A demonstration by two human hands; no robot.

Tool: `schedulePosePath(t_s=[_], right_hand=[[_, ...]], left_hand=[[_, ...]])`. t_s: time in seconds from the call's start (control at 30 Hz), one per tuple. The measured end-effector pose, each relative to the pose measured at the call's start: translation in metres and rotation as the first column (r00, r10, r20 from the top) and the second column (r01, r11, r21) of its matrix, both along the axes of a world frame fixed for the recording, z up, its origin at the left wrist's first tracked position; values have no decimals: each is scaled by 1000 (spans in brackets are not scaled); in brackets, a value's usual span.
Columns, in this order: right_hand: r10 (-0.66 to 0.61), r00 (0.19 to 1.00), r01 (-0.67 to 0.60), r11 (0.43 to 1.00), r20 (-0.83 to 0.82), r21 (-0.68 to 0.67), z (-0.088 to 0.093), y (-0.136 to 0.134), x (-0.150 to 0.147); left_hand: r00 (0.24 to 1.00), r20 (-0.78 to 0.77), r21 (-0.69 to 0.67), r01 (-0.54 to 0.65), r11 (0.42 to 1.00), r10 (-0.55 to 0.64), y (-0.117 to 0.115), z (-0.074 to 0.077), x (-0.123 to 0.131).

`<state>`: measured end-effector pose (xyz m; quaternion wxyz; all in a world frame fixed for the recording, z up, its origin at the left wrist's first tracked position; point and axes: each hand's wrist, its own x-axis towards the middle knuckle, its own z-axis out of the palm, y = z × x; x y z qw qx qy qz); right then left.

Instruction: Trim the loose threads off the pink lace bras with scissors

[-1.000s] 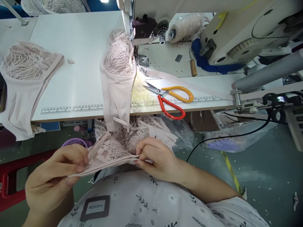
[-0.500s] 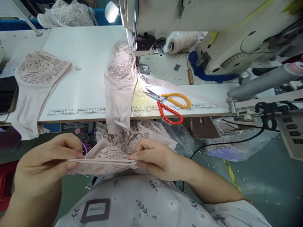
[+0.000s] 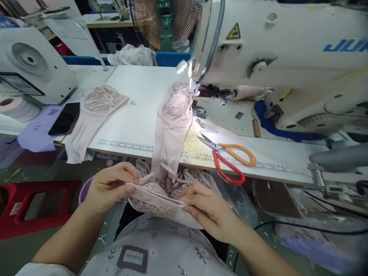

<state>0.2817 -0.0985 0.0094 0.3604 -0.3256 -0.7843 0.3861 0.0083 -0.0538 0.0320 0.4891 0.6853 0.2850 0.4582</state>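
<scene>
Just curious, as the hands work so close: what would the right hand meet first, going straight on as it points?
The right hand would first meet the lace garment in its grip; beyond, probably the lace heap, though depth is unclear.

A garment-sewing workshop: a sewing machine stands over a tabletop marked with a ruler and bearing scissors and lace garments; scraps litter the floor.
</scene>
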Motion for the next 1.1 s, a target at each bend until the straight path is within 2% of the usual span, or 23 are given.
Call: schedulePosePath(t_s=[0.3, 0.5, 0.57, 0.63, 0.7, 0.73, 0.77, 0.83, 0.97, 1.1], right_hand=[[22, 1000, -22, 1000, 4, -12, -3, -1, -2], [-12, 1000, 12, 1000, 18, 7, 1, -2, -6], [-21, 999, 20, 999, 24, 38, 3, -1, -8], [-37, 998, 34, 998, 46, 55, 3, 0, -9], [-48, 996, 44, 997, 75, 61, 2, 1, -10], [-53, 995, 48, 997, 87, 65, 1, 1, -11], [-57, 994, 50, 996, 97, 70, 1, 1, -11], [-65, 991, 56, 996, 115, 75, 1, 0, -13], [-87, 986, 78, 994, 140, 73, 0, -2, -13], [-112, 981, 100, 992, 159, 82, -2, -2, -11]], left_hand=[[986, -94, 117, -123, 985, 135, -2, 6, 5], [980, -176, 59, -82, 995, 91, 0, 10, -3], [946, -287, 181, -99, 979, 149, -1, 18, -6], [869, -403, 407, -112, 906, 288, -6, 29, -6], [797, -500, 594, 30, 804, 340, -15, 38, 1], [783, -543, 634, 145, 760, 303, -20, 40, 7], [768, -588, 644, 253, 722, 255, -23, 40, 15], [720, -660, 631, 376, 679, 214, -25, 33, 32], [647, -744, 544, 442, 713, 167, -13, 12, 56], [650, -760, 403, 458, 792, 10, -4, 7, 59]])
